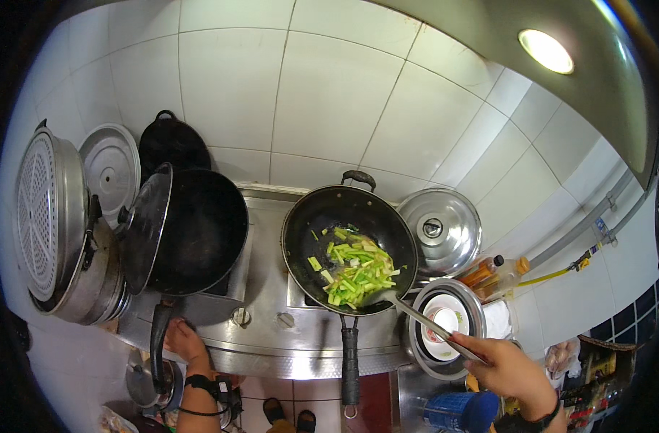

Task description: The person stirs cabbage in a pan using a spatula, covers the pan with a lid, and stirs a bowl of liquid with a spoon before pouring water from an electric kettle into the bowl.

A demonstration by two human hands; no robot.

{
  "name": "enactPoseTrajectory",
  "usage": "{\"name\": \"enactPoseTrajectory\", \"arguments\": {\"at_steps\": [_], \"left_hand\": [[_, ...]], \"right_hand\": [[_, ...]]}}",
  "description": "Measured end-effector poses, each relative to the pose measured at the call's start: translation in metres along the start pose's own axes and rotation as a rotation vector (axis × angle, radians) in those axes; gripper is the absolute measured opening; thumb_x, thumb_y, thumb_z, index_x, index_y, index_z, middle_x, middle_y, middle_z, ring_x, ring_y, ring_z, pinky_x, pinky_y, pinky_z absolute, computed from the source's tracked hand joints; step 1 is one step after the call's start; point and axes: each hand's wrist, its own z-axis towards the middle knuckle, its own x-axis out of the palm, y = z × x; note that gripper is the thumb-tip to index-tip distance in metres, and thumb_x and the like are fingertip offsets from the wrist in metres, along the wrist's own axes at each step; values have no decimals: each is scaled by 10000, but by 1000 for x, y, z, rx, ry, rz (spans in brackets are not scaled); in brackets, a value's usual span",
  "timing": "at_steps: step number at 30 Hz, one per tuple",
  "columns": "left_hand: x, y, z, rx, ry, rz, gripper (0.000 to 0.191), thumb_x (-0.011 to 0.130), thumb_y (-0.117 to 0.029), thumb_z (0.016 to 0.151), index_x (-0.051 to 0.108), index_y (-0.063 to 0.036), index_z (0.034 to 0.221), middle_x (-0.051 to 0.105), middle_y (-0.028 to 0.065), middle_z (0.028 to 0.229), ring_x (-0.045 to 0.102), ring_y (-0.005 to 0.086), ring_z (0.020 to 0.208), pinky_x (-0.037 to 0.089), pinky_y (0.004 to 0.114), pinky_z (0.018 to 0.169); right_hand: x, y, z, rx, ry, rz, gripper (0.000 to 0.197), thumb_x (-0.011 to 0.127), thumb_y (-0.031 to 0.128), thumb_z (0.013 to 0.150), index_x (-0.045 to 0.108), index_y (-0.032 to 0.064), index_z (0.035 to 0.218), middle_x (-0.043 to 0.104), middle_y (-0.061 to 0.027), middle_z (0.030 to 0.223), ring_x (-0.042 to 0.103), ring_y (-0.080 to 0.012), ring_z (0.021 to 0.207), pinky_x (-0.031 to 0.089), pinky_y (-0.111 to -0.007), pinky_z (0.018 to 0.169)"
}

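Observation:
My right hand [505, 365] grips the long metal handle of a cooking spatula [424, 319]. The spatula's blade rests at the near right edge of chopped green vegetable stalks [359, 270] in a black wok [302, 227]. This wok sits on the right burner, its wrapped handle [350, 362] pointing towards me. My left hand [183, 340] is at the stove's front edge, just right of the black handle [159, 346] of a second pan [205, 233]. Its fingertips are partly hidden, so whether they hold anything is unclear. A dark glass lid [148, 233] leans up in that second pan.
Stacked steamer pots [72, 216] and a round metal lid [110, 168] crowd the left. A steel lid [443, 233] leans on the wall right of the wok. Nested bowls [475, 319], oil bottles [486, 273] and a blue container [459, 410] lie near my right arm.

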Motion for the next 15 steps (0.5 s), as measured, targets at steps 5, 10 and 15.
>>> {"name": "enactPoseTrajectory", "arguments": {"at_steps": [5,10,15], "left_hand": [[-9,-18,-3,-69,30,18,342,347,-253,921,543,-16,1072,506,161,1187,450,353,1065,316,428,925],[2,-4,1,16,-219,72,308,378,-257,862,598,-56,941,578,131,1030,474,327,1019,278,456,912],[-20,-34,-5,-74,-16,17,303,382,-251,855,585,-55,965,576,129,1048,469,330,1030,286,451,905]], "right_hand": [[61,-34,84,-172,-270,145,486,570,69,800,446,66,1270,595,-193,982,599,-355,799,455,-374,752],[78,-13,112,3,-274,1100,509,483,75,879,320,120,1359,537,-46,852,458,-128,530,377,-247,454],[88,7,146,94,91,1383,554,470,114,892,240,178,1391,465,-20,706,381,-106,466,291,-229,379]]}}
